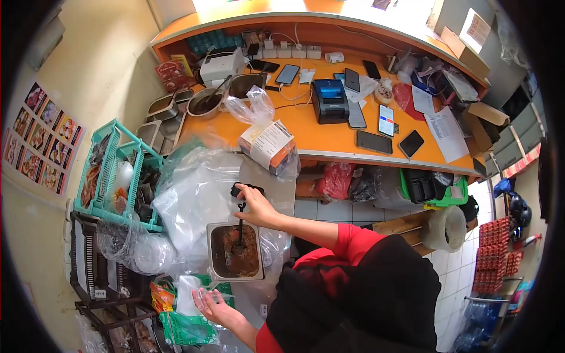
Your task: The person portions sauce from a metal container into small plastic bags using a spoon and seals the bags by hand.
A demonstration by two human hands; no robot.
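A rectangular steel container (235, 279) with reddish-brown chunky sauce (247, 262) stands on the plastic-covered counter. A black spoon (240, 229) stands upright in the sauce. My right hand (257, 207) pinches its handle near the top, above the container's far edge. Another dark object (254, 190) lies partly under my fingers; its kind is unclear. On the near side of the container, my left hand (215, 306) is palm up with curled fingers. Thin clear plastic, apparently a small bag, shines over them. Green and orange packets (187, 328) lie beside this hand.
Clear plastic sheets (182, 200) cover much of the counter. A teal basket (120, 176) stands behind it. A plastic-wrapped box (271, 147) sits by the orange desk (321, 135). That desk holds several phones, a black printer (329, 101) and metal pots (206, 101).
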